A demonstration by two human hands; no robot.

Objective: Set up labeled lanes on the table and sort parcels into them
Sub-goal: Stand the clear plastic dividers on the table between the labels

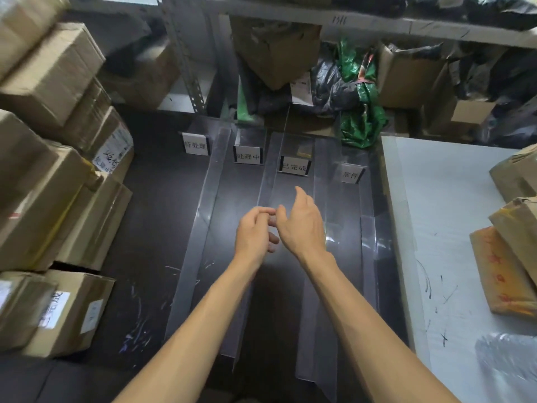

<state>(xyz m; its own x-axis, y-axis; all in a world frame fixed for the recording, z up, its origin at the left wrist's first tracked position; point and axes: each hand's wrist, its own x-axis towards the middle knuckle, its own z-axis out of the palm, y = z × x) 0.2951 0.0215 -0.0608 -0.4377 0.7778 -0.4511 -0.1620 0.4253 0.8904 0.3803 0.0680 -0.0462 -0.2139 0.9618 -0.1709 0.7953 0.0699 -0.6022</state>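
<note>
Parcels (52, 175) wait at 9 o'clock. My left hand (254, 231), fingers curled, and right hand (302, 225) meet at the divider (273, 181) below the 12 o'clock labels (294, 167). Whether they grasp it, I cannot tell. Lane set-up, I think; next, seat it straight.

I stood in a parcel storeroom. Left of the dark worktop (151, 213), taped cardboard boxes (49, 80) with shipping labels were stacked high. Behind it, a slotted metal rack (186, 62) held more cartons (276, 53) and black and green mailer bags (360, 112). On it, clear dividers (203, 216) and four printed label cards (247, 155) marked lanes. To its right, wrapped parcels (502, 274) lay on a white board (453, 228).
</note>
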